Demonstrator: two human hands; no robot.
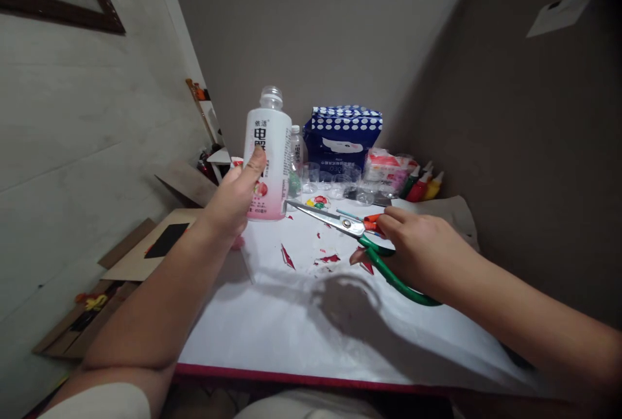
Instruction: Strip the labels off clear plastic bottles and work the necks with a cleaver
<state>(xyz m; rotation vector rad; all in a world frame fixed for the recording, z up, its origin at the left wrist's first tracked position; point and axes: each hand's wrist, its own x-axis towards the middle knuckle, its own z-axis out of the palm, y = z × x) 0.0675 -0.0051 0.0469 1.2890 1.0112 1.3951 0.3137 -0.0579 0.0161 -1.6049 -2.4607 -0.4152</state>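
Note:
My left hand (234, 202) grips an uncapped white and pink plastic bottle (269, 153) and holds it upright just above the far left part of the white table (301, 322). My right hand (422, 252) is closed on the green handles of a pair of scissors (340, 219), whose blades point left toward the bottle's base, a little apart from it. Red paper scraps (326, 258) lie on the table under the scissors.
At the table's back stand a blue dotted bag (343, 134), clear cups (335, 184), a wrapped packet (389, 169) and paint bottles (422, 186). Cardboard pieces (146, 244) lie on the floor at left. Walls close in on the left, back and right.

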